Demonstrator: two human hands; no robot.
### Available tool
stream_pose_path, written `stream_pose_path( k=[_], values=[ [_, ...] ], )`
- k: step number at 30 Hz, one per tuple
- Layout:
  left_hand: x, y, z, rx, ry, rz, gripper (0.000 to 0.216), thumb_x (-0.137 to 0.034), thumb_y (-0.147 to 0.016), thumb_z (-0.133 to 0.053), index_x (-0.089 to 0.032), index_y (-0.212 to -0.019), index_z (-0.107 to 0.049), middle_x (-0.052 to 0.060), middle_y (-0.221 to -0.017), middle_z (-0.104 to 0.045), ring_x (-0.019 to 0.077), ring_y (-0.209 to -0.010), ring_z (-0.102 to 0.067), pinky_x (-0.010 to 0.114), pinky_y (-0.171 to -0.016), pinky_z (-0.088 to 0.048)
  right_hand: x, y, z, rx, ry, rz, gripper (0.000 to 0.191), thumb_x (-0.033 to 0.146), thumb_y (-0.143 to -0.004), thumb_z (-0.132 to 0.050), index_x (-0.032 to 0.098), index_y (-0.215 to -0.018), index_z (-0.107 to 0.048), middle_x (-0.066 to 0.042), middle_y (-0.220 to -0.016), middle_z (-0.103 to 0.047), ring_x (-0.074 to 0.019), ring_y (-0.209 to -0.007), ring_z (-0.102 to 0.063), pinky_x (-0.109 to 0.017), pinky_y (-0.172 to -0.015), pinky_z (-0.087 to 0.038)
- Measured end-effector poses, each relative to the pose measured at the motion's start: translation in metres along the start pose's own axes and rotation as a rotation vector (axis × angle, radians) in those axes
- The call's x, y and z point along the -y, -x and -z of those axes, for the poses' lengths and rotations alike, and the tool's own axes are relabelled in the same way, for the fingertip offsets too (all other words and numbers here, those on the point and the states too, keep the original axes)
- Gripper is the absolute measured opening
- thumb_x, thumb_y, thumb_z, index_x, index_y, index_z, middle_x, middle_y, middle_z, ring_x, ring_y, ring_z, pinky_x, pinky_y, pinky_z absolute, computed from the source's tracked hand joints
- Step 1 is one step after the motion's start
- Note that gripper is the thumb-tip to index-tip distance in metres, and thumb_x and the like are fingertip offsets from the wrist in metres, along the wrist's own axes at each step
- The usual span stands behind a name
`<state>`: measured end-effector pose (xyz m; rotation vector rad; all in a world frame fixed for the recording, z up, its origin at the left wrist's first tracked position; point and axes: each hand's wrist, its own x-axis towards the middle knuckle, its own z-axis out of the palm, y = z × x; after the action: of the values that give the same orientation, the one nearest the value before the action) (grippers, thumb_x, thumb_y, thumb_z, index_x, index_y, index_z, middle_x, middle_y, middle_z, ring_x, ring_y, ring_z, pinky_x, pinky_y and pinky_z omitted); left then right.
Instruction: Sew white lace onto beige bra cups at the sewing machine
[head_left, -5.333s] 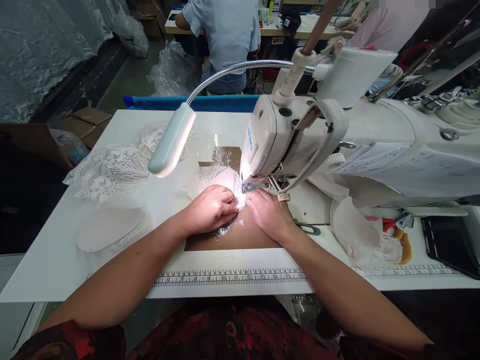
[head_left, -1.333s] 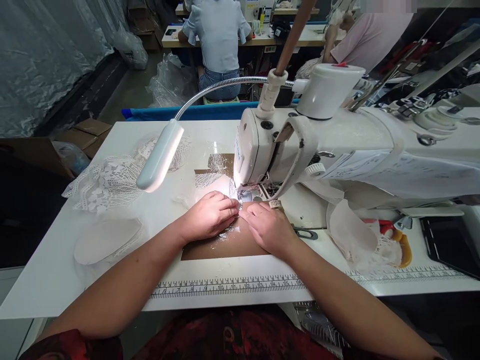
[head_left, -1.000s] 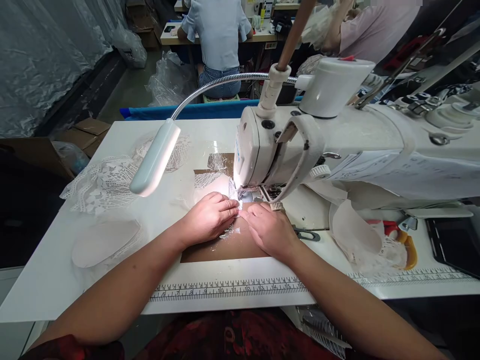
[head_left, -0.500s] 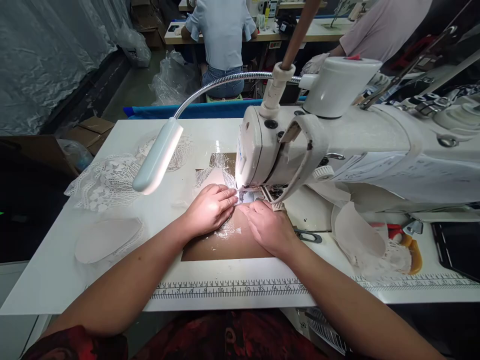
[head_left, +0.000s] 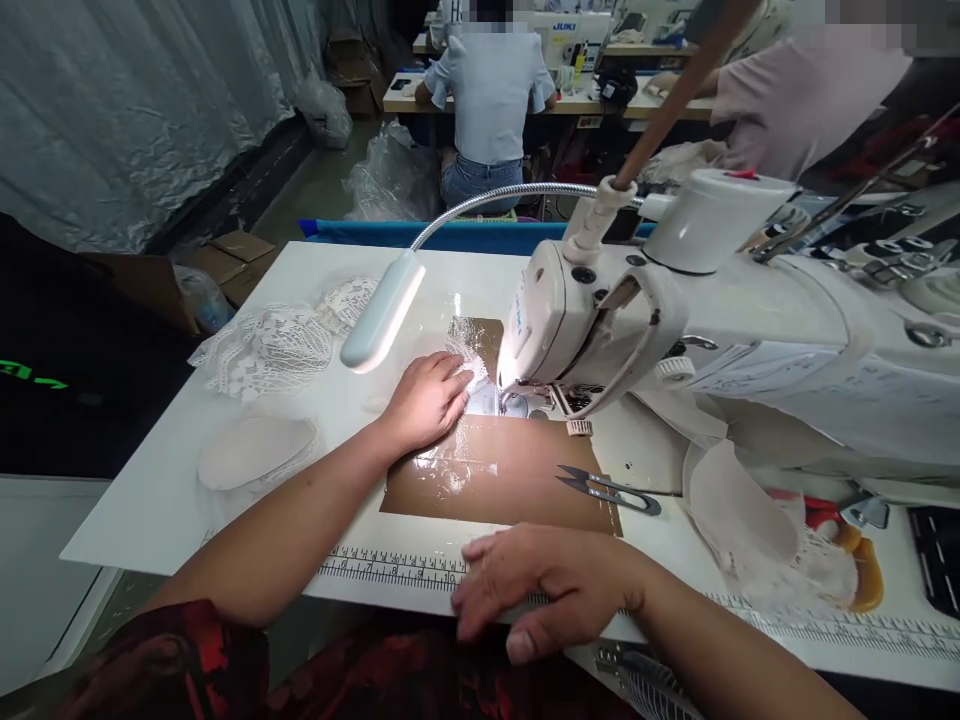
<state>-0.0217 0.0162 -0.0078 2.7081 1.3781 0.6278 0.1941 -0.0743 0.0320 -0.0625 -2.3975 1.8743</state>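
Note:
My left hand is left of the needle, its fingers closed over a small piece of white lace that is partly hidden beneath them. Close by on the right is the sewing machine's presser foot, lit by the lamp. My right hand is over the table's front edge, thumb apart from the fingers, with nothing in it. Between the hands a brown taped sheet covers part of the table. Black thread snips lie across its right side.
Lace pieces and a pale cup-shaped piece lie on the left. More cup pieces are at right, beside red-handled scissors. A lamp overhangs the table. Along the front edge runs a ruler strip. Two people sit beyond.
My right hand has come away from the needle area toward me, over the front edge, uncovering the snips. My left hand stays at the lace. The view has shifted.

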Motion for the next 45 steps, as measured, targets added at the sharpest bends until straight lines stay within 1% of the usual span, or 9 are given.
stream_pose_path(
  k=[4,8,13,17,22,28,35,41,45],
  values=[
    [-0.001,0.001,0.015,0.075,-0.047,0.078,0.034,-0.030,-0.090,-0.045,-0.016,-0.117,-0.060,0.014,-0.130,-0.054,0.0308,-0.121,-0.047,0.046,-0.099,-0.040,-0.012,0.006,-0.007,0.008,-0.356,-0.138,0.043,0.042,-0.091,-0.050,0.010,-0.115,-0.065,-0.012,-0.087,-0.073,-0.0159,-0.083,-0.068,-0.030,-0.081,-0.050],
    [-0.011,0.013,0.065,0.216,-0.066,0.221,0.044,-0.040,-0.090,-0.046,-0.017,-0.128,-0.050,0.015,-0.130,-0.052,0.0302,-0.117,-0.050,0.043,-0.094,-0.044,-0.025,0.012,-0.010,-0.139,-0.585,-0.296,0.041,0.046,-0.086,-0.057,0.013,-0.107,-0.067,-0.004,-0.066,-0.065,-0.0072,-0.044,-0.056,-0.017,-0.043,-0.040],
    [0.008,0.069,0.134,0.250,-0.170,0.664,0.041,-0.043,-0.089,-0.043,-0.016,-0.118,-0.054,0.014,-0.115,-0.060,0.0330,-0.110,-0.054,0.048,-0.091,-0.042,-0.028,0.015,-0.008,-0.272,-0.506,-0.272,0.039,0.047,-0.082,-0.062,0.017,-0.107,-0.066,0.000,-0.068,-0.060,-0.0042,-0.042,-0.045,-0.018,-0.042,-0.036],
    [0.038,0.139,0.144,0.194,-0.200,1.011,0.030,-0.043,-0.082,-0.052,-0.014,-0.087,-0.058,0.016,-0.086,-0.060,0.0398,-0.096,-0.057,0.052,-0.077,-0.044,-0.029,0.014,-0.008,-0.337,-0.433,-0.230,0.038,0.046,-0.083,-0.062,0.017,-0.108,-0.065,0.003,-0.062,-0.053,-0.0047,-0.043,-0.041,-0.020,-0.044,-0.034],
    [0.016,0.178,0.127,0.112,0.212,0.842,0.029,-0.049,-0.089,-0.039,-0.022,-0.083,-0.047,0.004,-0.082,-0.056,0.0229,-0.079,-0.056,0.033,-0.065,-0.047,-0.024,0.012,-0.004,-0.521,-0.292,-0.251,0.039,0.049,-0.080,-0.063,0.016,-0.100,-0.068,0.001,-0.062,-0.053,-0.0069,-0.049,-0.043,-0.021,-0.046,-0.034],
    [-0.043,0.099,0.088,0.287,0.888,0.420,0.025,-0.037,-0.087,-0.053,-0.021,-0.105,-0.050,0.002,-0.094,-0.061,0.0161,-0.078,-0.059,0.025,-0.063,-0.049,-0.014,0.016,0.009,-0.839,0.033,-0.140,0.031,0.045,-0.084,-0.060,0.017,-0.083,-0.073,-0.001,-0.059,-0.056,-0.0117,-0.055,-0.047,-0.026,-0.052,-0.036],
    [-0.051,0.010,0.023,0.209,0.385,0.235,0.006,-0.015,-0.074,-0.053,-0.018,-0.079,-0.056,0.001,-0.076,-0.062,0.0178,-0.070,-0.059,0.028,-0.061,-0.048,-0.022,0.015,0.012,-0.800,0.712,-0.341,0.026,0.032,-0.089,-0.052,0.020,-0.081,-0.073,-0.002,-0.069,-0.063,-0.0128,-0.067,-0.053,-0.025,-0.060,-0.033],
    [-0.045,0.007,0.036,0.071,0.215,0.240,0.012,-0.016,-0.084,-0.044,-0.016,-0.081,-0.056,0.004,-0.077,-0.060,0.0176,-0.070,-0.056,0.030,-0.064,-0.047,-0.026,0.011,0.009,-0.796,0.903,-0.455,0.026,0.023,-0.088,-0.049,0.019,-0.070,-0.067,0.001,-0.066,-0.059,-0.0110,-0.064,-0.048,-0.025,-0.058,-0.028],
    [-0.062,0.021,0.041,0.109,0.092,-0.030,0.019,-0.022,-0.090,-0.044,-0.016,-0.095,-0.061,0.008,-0.092,-0.066,0.0207,-0.085,-0.062,0.034,-0.074,-0.053,-0.027,0.011,0.010,-0.809,0.965,-0.473,0.018,0.028,-0.087,-0.053,0.020,-0.086,-0.069,-0.003,-0.080,-0.064,-0.0155,-0.077,-0.053,-0.026,-0.064,-0.033]
  ],
)
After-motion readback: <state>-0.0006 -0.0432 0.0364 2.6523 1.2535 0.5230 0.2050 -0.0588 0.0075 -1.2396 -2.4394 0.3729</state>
